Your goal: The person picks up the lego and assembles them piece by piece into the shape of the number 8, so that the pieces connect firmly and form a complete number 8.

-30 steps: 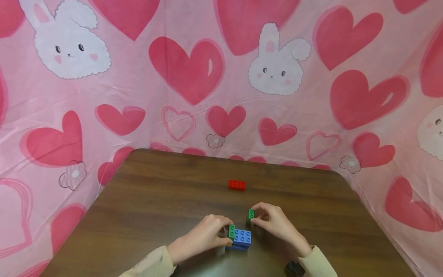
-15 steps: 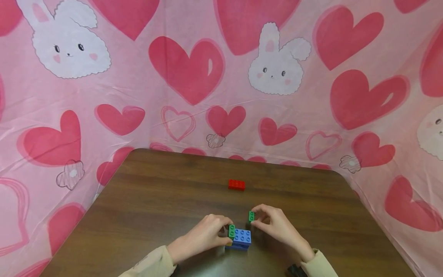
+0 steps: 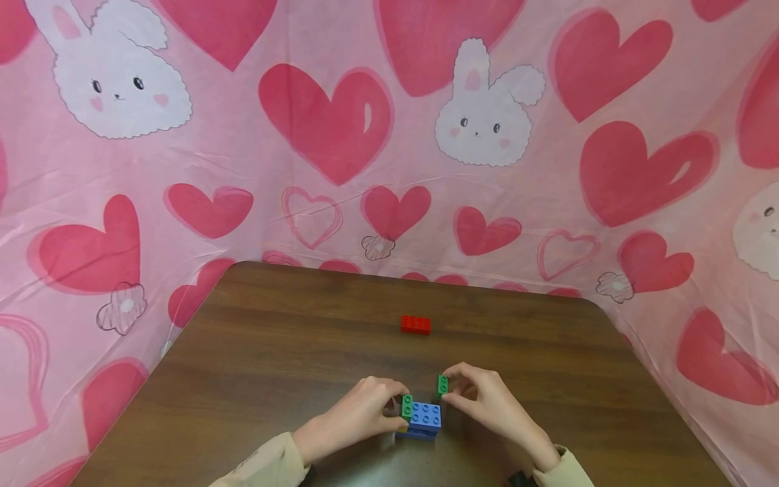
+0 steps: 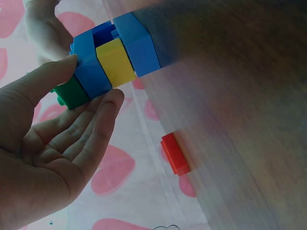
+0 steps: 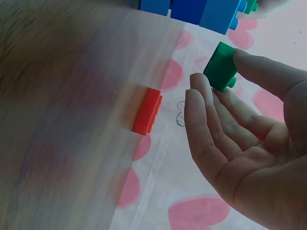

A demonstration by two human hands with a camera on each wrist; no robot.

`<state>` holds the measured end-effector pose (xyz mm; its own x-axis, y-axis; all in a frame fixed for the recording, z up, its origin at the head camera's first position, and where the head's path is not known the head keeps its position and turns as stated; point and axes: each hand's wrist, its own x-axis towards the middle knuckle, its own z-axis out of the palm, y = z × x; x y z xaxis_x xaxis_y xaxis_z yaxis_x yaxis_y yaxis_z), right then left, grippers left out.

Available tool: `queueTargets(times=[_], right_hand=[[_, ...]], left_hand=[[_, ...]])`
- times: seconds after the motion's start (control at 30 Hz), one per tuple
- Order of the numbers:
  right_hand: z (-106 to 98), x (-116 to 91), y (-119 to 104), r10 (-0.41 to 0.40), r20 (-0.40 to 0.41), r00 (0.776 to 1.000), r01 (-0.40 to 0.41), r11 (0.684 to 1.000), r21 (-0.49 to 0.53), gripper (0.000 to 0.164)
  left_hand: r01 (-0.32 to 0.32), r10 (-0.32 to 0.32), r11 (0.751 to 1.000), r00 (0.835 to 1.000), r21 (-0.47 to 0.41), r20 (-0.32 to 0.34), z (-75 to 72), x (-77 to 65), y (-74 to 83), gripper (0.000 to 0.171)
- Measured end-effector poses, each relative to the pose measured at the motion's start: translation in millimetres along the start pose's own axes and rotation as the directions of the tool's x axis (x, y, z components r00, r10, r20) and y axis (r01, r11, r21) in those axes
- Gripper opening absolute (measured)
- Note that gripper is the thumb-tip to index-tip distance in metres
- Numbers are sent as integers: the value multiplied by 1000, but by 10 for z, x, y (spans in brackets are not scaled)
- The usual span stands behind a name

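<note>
A small block stack stands near the table's front. Its top layer is a light blue block (image 3: 427, 415) with a green block (image 3: 407, 407) on the left end; in the left wrist view a yellow block (image 4: 115, 63) shows between that layer and a blue base block (image 4: 136, 44). My left hand (image 3: 359, 416) grips the stack's left end, thumb and fingers at the green block. My right hand (image 3: 487, 396) pinches a second green block (image 5: 221, 66) between thumb and fingertips, raised off the table, just behind and right of the stack.
A red block (image 3: 416, 325) lies farther back on the brown wooden table (image 3: 292, 325). Pink cloth (image 3: 420, 155) printed with hearts and rabbits hangs round the table's back and sides.
My right hand has come slightly nearer the front with the second green block, toward the stack's level. The left hand and the stack have stayed in place.
</note>
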<state>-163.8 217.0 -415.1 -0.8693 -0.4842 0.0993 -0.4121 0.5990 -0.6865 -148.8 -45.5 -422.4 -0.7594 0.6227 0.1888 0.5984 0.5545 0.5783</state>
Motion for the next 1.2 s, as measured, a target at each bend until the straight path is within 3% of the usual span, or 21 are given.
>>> queueTargets(times=[0.37,0.9,1.2], right_hand=[[11,-81,-74,-52,-15,999,52,999,9,23],[42,-129,-117,-65,12,998,65,998,17,23],[41,-137,-126,-112,34,993,112,993,24,23]], left_hand=[[18,-18,999,1000,-28,10,9,-5,-6,29],[30,-29,999,999,-40,22,-7,-2,3,29],[28,-27,999,999,-39,21,-4,-3,5,29]])
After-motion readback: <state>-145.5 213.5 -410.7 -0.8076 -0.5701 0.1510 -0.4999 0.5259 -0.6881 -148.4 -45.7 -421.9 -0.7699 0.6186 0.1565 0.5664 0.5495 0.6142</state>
